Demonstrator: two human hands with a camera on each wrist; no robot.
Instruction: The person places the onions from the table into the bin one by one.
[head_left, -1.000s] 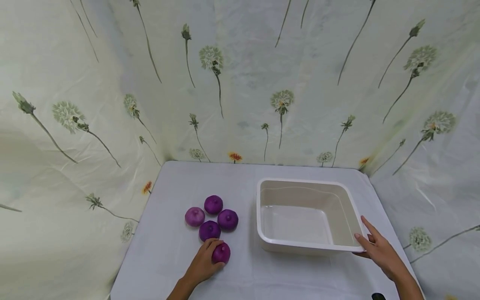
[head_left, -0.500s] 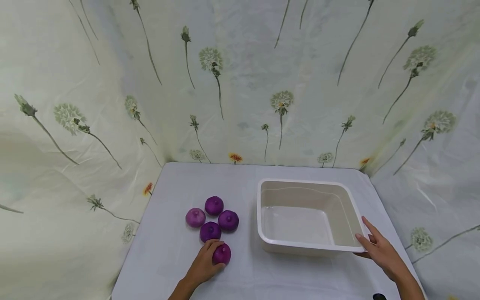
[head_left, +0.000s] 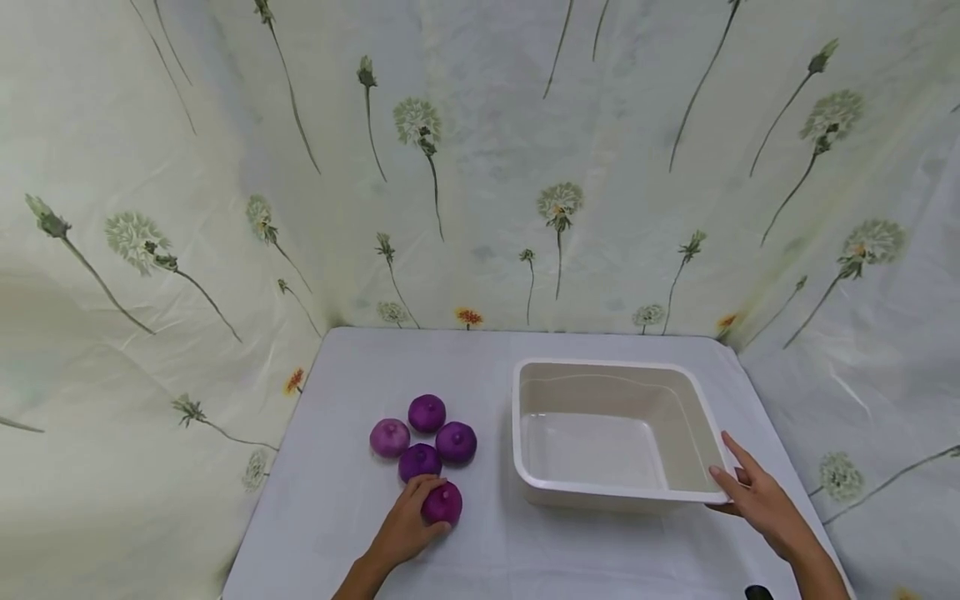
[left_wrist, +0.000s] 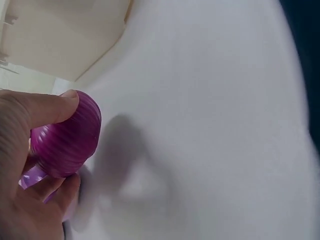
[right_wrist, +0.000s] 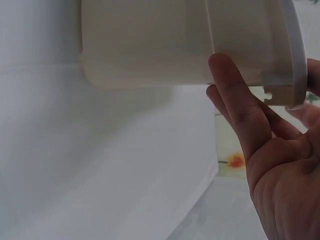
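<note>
My left hand (head_left: 406,522) grips a red onion (head_left: 443,505) at the near end of a group of onions, left of the table's middle. In the left wrist view, the thumb lies over one side of the ridged purple onion (left_wrist: 75,135) and the fingertips are on the opposite side. Just beyond it lie a dark onion (head_left: 420,461) and several more, one of them paler (head_left: 389,438). At the right, my right hand (head_left: 763,507) holds the near right corner of a cream plastic basin (head_left: 626,490), thumb at the rim and fingers against the outer wall (right_wrist: 150,45).
A white cloth covers the table (head_left: 517,558). Behind it and on both sides hangs a curtain (head_left: 480,150) printed with dandelions. A small black object (head_left: 758,592) shows at the bottom edge near the right forearm. The basin's inside shows a bare floor (head_left: 592,450).
Both hands keep their holds, and the onions and basin stay practically in place. Only a slight shift of the head view shows.
</note>
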